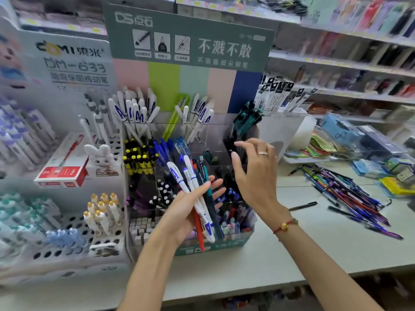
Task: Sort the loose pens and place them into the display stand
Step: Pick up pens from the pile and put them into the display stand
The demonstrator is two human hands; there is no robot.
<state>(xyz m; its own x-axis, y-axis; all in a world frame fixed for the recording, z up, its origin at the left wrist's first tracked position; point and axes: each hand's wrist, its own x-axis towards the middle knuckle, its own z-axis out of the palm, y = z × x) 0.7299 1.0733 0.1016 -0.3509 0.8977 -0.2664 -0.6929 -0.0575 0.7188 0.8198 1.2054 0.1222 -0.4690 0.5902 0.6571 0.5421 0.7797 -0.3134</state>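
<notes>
Several white, red and teal plastic pens (197, 198) lie gripped in the left hand (182, 212) before the half-filled clear tiered display stand (224, 243), right hand (253, 171) empty and spread, many loose pens (343, 194) unsorted on the counter (292, 254) at right.

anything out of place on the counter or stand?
Yes. A heap of loose pens lies jumbled on the counter right of the stand, crossing at all angles, with single strays beside it. The left hand holds a mixed bundle; the right hand is empty.
</notes>
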